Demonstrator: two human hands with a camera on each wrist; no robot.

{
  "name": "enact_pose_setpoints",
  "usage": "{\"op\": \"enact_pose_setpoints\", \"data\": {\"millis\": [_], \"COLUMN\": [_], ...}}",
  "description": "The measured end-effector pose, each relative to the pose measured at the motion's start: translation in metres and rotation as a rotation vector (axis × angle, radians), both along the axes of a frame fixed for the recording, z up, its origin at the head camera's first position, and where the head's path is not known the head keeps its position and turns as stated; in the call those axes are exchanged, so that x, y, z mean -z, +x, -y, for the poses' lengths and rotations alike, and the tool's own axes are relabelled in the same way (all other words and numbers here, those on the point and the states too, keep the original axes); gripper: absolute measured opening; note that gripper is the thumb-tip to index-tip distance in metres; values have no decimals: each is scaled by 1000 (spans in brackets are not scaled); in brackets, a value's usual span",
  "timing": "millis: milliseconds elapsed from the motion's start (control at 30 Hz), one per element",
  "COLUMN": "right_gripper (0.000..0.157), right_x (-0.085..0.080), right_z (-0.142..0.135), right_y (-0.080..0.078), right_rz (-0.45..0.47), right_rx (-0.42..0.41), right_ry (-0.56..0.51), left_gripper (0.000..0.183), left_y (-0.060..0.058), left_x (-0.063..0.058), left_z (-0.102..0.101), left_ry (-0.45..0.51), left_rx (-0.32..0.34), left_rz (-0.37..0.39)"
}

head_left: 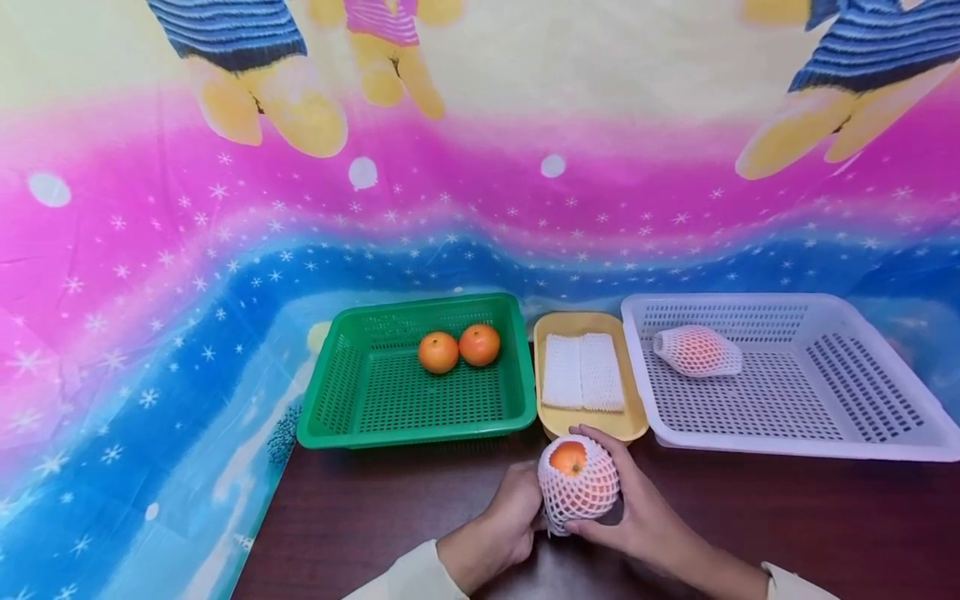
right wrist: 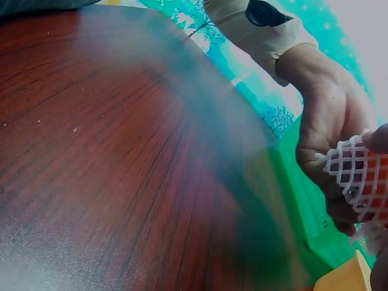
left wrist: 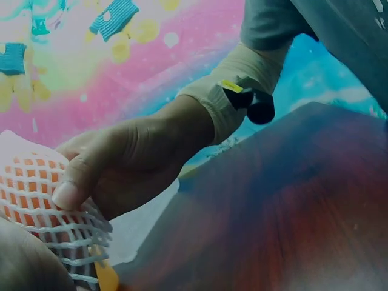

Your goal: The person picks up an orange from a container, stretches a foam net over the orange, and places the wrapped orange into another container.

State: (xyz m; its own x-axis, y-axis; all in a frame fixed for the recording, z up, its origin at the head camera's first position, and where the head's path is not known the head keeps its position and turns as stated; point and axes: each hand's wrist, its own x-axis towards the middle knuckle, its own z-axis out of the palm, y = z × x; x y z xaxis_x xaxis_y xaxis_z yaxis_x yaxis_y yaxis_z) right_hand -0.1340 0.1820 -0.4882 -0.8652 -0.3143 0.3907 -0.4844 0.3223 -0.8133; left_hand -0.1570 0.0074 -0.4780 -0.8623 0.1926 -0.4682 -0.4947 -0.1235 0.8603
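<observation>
Above the dark table, an orange fruit (head_left: 567,457) sits in a white foam net (head_left: 583,500), its top showing through the net's opening. My right hand (head_left: 648,512) grips the netted fruit from the right, fingers behind and thumb at the lower front. On the other side my left hand (head_left: 513,512) holds the net with curled fingers. In the right wrist view, the net's tapered edge (right wrist: 339,165) lies against the left hand (right wrist: 327,121). The left wrist view has the right thumb (left wrist: 68,195) pressed on the mesh.
A green basket (head_left: 420,433) with two bare orange fruits (head_left: 458,348) stands at the back left. Beside it, a yellow tray (head_left: 551,323) holds flat white foam nets (head_left: 582,372). To the right, a white basket (head_left: 795,450) contains one netted fruit (head_left: 697,351). A printed cloth (head_left: 480,200) hangs behind.
</observation>
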Motion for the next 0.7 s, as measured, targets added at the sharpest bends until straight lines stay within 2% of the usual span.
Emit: {"op": "enact_pose_setpoints", "data": {"millis": [100,200,433,567,700], "right_gripper": [103,100,88,81,77], "right_x": [-1,-5,-15,-19,-22], "right_z": [-1,-2,-6,-7,-8], "right_y": [1,2,-1,-4,-7], "right_rz": [35,91,235,297,323], "right_rx": [60,119,125,106,84], "right_ry": [-20,-20,-109,-188,-230], "left_gripper": [31,30,34,43,57], "left_y": [-2,-2,2,5,4], "left_x": [-5,-13,-37,-47,-45], "left_z": [1,2,12,18,21], "left_ry": [-123,-182,-81,-48,-75], "left_rx": [-8,-38,-70,-2,130], "left_rz": [-61,-146,-380,-442,-471]}}
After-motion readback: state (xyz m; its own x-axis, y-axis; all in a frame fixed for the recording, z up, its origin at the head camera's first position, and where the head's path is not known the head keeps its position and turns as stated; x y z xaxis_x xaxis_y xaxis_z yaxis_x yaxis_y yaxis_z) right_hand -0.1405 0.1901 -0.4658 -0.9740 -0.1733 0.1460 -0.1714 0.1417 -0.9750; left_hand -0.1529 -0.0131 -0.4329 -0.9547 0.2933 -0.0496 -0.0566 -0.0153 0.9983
